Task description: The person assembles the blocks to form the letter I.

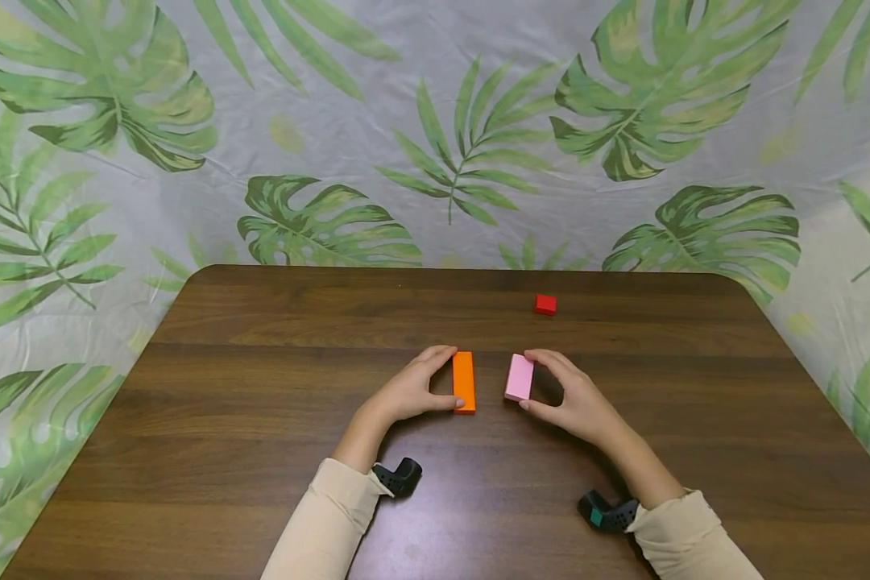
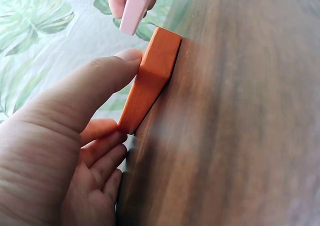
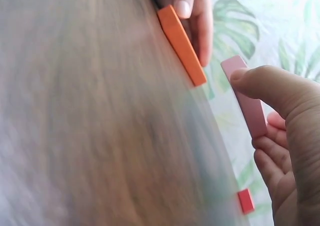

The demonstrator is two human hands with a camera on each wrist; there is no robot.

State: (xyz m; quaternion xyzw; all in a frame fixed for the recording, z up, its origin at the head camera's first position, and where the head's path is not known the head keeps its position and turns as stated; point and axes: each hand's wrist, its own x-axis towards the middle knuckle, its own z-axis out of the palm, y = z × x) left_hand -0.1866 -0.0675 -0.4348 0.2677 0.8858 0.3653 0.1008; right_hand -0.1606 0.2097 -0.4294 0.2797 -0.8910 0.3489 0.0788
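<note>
An orange rectangular block lies on the brown table, its long side pointing away from me. My left hand holds it from the left, thumb at the near end and fingers at the far end. To its right, my right hand grips a shorter pink block between thumb and fingertips. In the right wrist view the pink block is raised off the table and slightly tilted. A gap separates the two blocks. Farther back sits a small red block, touched by neither hand.
The dark wooden table has rounded far corners. Behind it hangs a pale cloth printed with green leaves. Black wrist devices are worn at both cuffs of the beige sleeves.
</note>
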